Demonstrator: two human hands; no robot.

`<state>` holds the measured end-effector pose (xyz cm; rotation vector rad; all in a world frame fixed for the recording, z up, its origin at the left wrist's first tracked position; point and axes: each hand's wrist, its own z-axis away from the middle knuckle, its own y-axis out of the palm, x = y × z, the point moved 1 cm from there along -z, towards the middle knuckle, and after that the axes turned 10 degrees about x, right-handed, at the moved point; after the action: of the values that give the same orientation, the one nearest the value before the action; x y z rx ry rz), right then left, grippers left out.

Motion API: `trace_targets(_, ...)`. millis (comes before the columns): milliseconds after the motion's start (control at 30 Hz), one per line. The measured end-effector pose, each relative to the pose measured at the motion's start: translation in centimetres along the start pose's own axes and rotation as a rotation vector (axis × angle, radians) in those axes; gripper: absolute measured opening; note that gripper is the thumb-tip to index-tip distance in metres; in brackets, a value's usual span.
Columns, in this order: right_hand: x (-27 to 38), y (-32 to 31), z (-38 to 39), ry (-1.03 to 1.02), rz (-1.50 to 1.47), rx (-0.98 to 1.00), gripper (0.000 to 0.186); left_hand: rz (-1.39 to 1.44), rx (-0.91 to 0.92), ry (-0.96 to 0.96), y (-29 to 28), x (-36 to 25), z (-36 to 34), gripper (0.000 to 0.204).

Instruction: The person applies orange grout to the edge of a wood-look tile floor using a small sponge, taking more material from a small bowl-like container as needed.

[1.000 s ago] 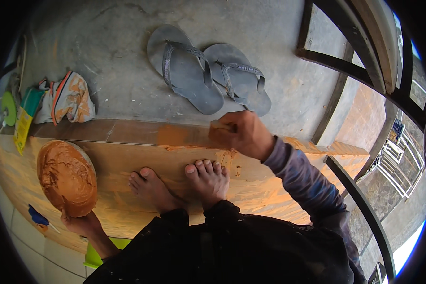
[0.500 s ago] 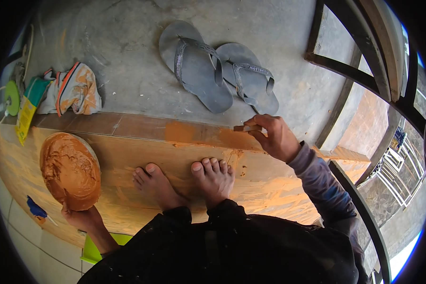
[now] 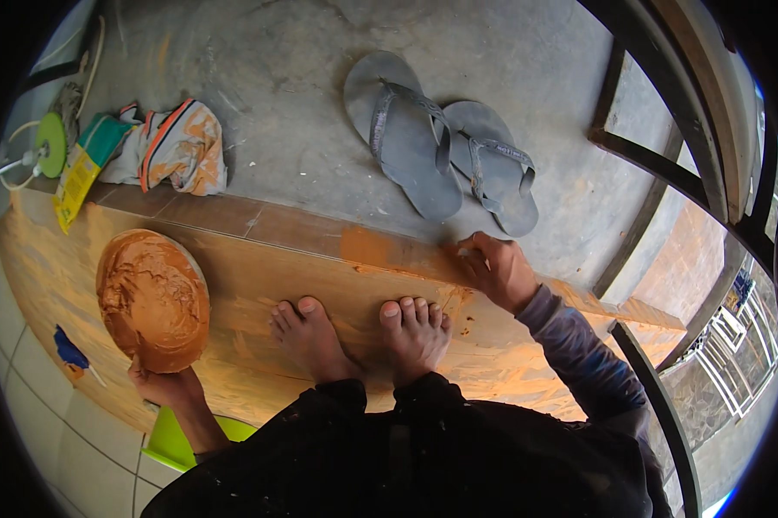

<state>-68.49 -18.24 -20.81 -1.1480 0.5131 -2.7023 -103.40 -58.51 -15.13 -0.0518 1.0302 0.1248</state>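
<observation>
Here, the left hand (image 3: 169, 386) is gripping a bowl (image 3: 203, 289) of orange paste (image 3: 139, 285) near nine o'clock; toward three, the right hand (image 3: 506, 276) is pinching a small, mostly hidden piece (image 3: 468, 251) by the tiled ledge (image 3: 294, 230).

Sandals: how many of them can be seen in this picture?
2. One sandal lies on the grey floor, beyond the right hand and to its left; the other sandal lies just right of the first one.

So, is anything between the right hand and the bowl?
Nothing visible: in the picture, the straight line from the right hand to the bowl, held by the left hand, crosses only the step. The feet lie just below that line.
</observation>
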Motion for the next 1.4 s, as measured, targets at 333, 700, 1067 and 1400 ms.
trace_targets(333,6.6,0.0,-5.3,-0.196,-0.204,0.179,0.028,0.075,-0.016,0.020,-0.5,0.4,0.8,0.051)
trace_targets(700,7.0,0.2,-7.1,-0.837,0.184,0.334,0.045,0.081,-0.072,0.024,-1.4,0.6,0.6,0.053)
trace_targets(1067,3.8,1.6,-6.3,-0.683,0.014,0.236,0.039,0.087,-0.079,0.026,-1.6,0.6,0.3,0.053)
trace_targets(1400,6.0,1.3,-7.7,-0.756,0.185,0.153,0.027,0.047,-0.086,0.030,-0.7,0.9,0.4,0.053)
